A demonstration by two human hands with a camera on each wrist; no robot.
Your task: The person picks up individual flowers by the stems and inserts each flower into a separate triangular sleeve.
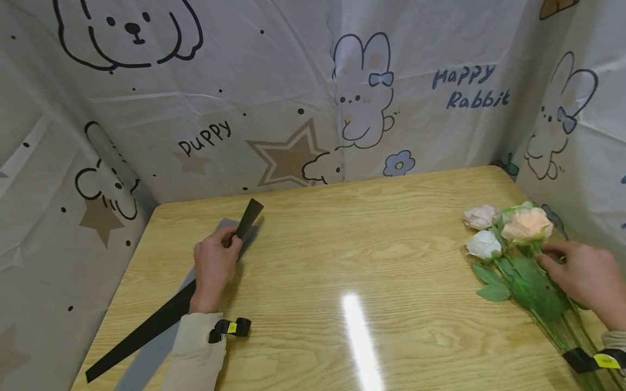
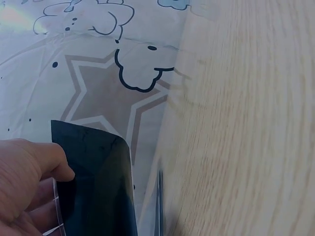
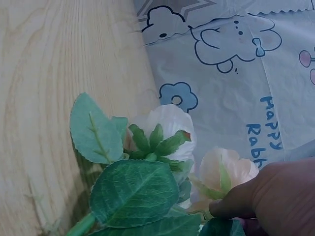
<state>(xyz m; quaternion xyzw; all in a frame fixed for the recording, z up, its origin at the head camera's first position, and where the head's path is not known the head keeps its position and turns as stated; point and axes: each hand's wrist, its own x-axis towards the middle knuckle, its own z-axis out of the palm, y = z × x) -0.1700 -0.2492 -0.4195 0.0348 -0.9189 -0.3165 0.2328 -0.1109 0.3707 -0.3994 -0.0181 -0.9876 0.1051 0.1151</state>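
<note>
On the left, my left hand [image 1: 215, 269] pinches a long black sheet [image 1: 142, 331] near its far end, the thumb lying on its face. In the left wrist view, the black sheet [image 2: 98, 182] has a slight sheen and a curved edge. Beneath it a grey sheet [image 1: 151, 353] lies on the table. At the right, my right hand [image 1: 589, 274] grips the stem of a peach rose [image 1: 527, 224] just below the bloom. A white rose [image 1: 484, 244] and a pale pink rose [image 1: 480, 216] sit beside it, above green leaves [image 1: 533, 285].
The wood-grain table [image 1: 371, 244] spans between both hands, with a bright light reflection near its front. A printed cloth [image 1: 274, 65] with cartoon animals hangs behind and along both sides. The flower stems [image 1: 548, 328] run toward the near right, passing by the right wrist strap.
</note>
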